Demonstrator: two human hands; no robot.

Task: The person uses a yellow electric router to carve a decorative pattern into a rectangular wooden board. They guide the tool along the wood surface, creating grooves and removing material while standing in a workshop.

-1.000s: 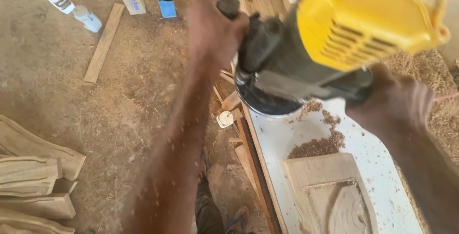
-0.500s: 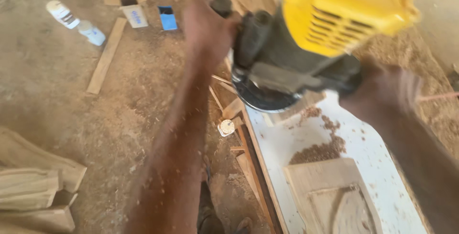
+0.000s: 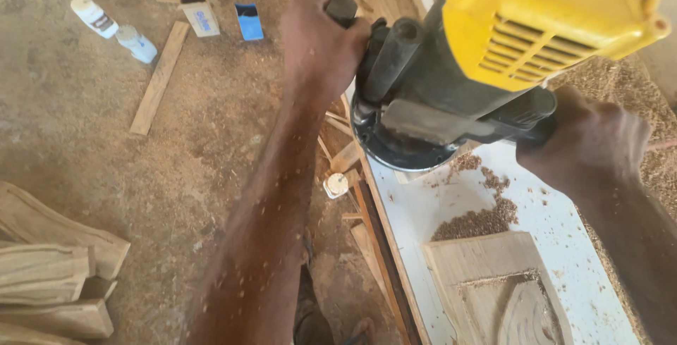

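A yellow and black power router (image 3: 486,63) fills the upper middle of the head view, over the white workbench (image 3: 437,211). My left hand (image 3: 321,45) grips its black left handle. My right hand (image 3: 589,140) grips the right handle. Its round black base sits on the bench near a small wood piece. In front of it lies a carved wooden panel (image 3: 493,288) with a routed recess. A pile of brown wood chips (image 3: 476,222) lies between the panel and the router base. Sawdust specks cover my left forearm.
The dusty floor to the left holds a wood strip (image 3: 159,77), two white bottles (image 3: 113,28), a small open carton (image 3: 197,10) and a blue packet (image 3: 249,21). Carved wood pieces (image 3: 49,267) are stacked at lower left. Offcuts and a small round white lid (image 3: 336,184) lie beside the bench edge.
The router and both hands have shifted slightly towards the left and nearer the panel. The view has tilted a little.
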